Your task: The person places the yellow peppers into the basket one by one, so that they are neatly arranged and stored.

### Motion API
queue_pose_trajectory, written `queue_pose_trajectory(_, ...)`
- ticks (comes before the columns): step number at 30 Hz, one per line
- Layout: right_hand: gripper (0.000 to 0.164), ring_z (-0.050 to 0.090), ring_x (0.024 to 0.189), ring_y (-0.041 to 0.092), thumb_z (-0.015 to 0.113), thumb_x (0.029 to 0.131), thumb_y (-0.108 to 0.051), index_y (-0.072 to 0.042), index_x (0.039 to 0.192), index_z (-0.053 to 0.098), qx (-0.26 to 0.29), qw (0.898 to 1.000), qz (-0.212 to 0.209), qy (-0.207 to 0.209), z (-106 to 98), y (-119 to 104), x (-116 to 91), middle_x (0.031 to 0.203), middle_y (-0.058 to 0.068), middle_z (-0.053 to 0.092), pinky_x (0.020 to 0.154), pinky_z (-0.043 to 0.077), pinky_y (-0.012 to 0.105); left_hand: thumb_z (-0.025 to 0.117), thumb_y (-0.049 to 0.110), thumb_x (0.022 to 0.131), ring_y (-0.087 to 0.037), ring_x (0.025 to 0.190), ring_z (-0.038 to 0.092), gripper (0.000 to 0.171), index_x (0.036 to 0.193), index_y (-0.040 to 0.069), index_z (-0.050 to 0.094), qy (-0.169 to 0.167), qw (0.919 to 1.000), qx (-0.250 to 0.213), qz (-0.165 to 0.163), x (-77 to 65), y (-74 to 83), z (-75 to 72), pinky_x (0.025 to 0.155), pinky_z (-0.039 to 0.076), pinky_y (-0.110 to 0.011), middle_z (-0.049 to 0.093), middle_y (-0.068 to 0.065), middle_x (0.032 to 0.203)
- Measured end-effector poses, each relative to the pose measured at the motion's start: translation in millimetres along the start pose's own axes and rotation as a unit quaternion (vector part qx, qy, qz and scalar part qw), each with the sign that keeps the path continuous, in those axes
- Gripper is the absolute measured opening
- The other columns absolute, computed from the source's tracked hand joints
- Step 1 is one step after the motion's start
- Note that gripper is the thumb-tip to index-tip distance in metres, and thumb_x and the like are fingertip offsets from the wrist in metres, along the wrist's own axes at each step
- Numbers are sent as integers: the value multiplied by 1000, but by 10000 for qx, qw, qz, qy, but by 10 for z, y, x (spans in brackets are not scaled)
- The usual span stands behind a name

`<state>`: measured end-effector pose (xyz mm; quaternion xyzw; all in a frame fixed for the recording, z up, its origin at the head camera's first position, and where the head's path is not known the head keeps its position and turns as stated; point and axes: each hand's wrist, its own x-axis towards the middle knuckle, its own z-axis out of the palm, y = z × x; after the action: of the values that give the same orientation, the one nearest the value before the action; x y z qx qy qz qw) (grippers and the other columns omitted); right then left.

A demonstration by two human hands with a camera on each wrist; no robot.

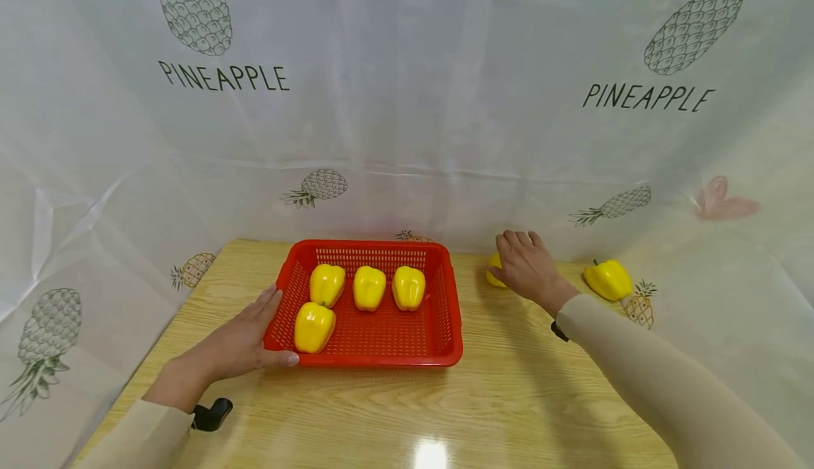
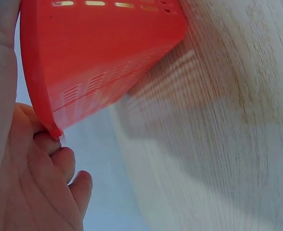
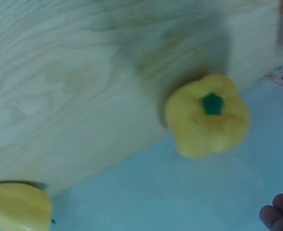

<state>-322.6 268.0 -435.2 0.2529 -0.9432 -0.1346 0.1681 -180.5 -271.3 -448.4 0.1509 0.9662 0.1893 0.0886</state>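
Observation:
My left hand (image 1: 244, 338) rests at the left front corner of a red plastic basket (image 1: 381, 361), thumb along the front rim and fingers along the left side. In the left wrist view its fingertips lie right at the basket's rim (image 2: 35, 86). Reaching out to the back right, my right hand (image 1: 524, 264) is over a yellow bell pepper (image 1: 494, 271) and partly covers it in the head view. The right wrist view shows that pepper (image 3: 206, 127) on the table, stem facing the camera, apart from the loosely bent fingers (image 3: 278, 214).
Several yellow bell peppers, one at the front left (image 1: 314, 328), lie inside the basket. Another yellow bell pepper (image 1: 608, 280) lies farther right by the table's back edge. Behind the wooden table (image 1: 356, 419) hangs a pale sheet (image 1: 432, 102) printed with pineapples.

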Motion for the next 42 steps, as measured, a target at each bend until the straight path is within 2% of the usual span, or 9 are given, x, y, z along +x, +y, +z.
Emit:
queue_pose_trajectory(5, 71, 61, 121, 43, 76, 97, -48, 7, 135, 54, -114, 9998, 94, -159, 185, 17, -108, 131, 24, 62, 108, 49, 59, 69, 83, 79, -54, 157, 21, 134, 165, -7, 19, 4, 10000, -41, 70, 12, 9, 7, 121, 33, -69, 11, -28, 174)
queue_pose_trajectory(12, 67, 64, 111, 44, 77, 95, -47, 7, 129, 55, -129, 9996, 247, -21, 475, 8, -206, 121, 24, 64, 99, 54, 57, 70, 83, 79, -53, 157, 22, 135, 165, -6, 18, -49, 9998, -122, 139, 55, 36, 31, 121, 33, -68, 10, -27, 175)
queue_pose_trajectory(17, 69, 61, 117, 43, 75, 97, -46, 6, 136, 51, -86, 9987, 419, -275, 605, -15, -245, 127, 23, 61, 102, 52, 58, 70, 83, 79, -54, 157, 22, 135, 166, -5, 17, -114, 9998, -141, 116, 65, 58, 48, 120, 34, -69, 9, -27, 175)
queue_pose_trajectory(23, 76, 56, 130, 42, 72, 100, -46, 6, 150, 46, -61, 9966, 541, -613, 690, -47, -295, 144, 23, 56, 109, 47, 62, 68, 85, 79, -55, 155, 26, 136, 166, -6, 17, -142, 9998, -54, 138, 73, 49, 71, 119, 36, -68, 10, -28, 175)
queue_pose_trajectory(27, 76, 59, 127, 43, 74, 98, -44, 6, 149, 48, -2, 9983, 487, -325, 724, -71, -358, 142, 24, 58, 106, 49, 61, 68, 84, 79, -56, 154, 27, 135, 166, -5, 16, -172, 9998, -45, 115, 72, 43, 65, 118, 37, -68, 9, -28, 175)
queue_pose_trajectory(34, 57, 60, 112, 45, 80, 93, -43, -2, 123, 53, 294, 9977, 193, 582, 737, -115, -431, 120, 20, 61, 96, 51, 61, 68, 84, 80, -57, 153, 27, 135, 166, -6, 16, -97, 9999, -47, 94, 46, -3, 42, 117, 38, -70, 9, -29, 174)
queue_pose_trajectory(36, 55, 59, 113, 44, 80, 94, -43, -4, 121, 53, 421, 9972, 138, 605, 717, -143, -433, 120, 19, 61, 98, 50, 61, 68, 84, 80, -57, 153, 27, 135, 166, -6, 15, -80, 9999, -41, 58, 35, -19, 37, 117, 38, -70, 9, -29, 174)
queue_pose_trajectory(39, 50, 59, 115, 43, 80, 95, -36, -3, 122, 54, 578, 9970, 37, 520, 689, -187, -433, 124, 18, 62, 99, 50, 61, 68, 84, 80, -58, 153, 27, 136, 166, -6, 14, -88, 9999, -51, 0, 26, -39, 28, 117, 38, -70, 8, -28, 175)
queue_pose_trajectory(42, 46, 59, 119, 42, 76, 98, -24, -2, 132, 55, 549, 9979, -97, 333, 662, -219, -446, 130, 19, 63, 102, 50, 60, 67, 85, 79, -57, 154, 26, 137, 167, -5, 13, -102, 9999, -49, -38, 27, -43, 20, 118, 37, -69, 7, -27, 175)
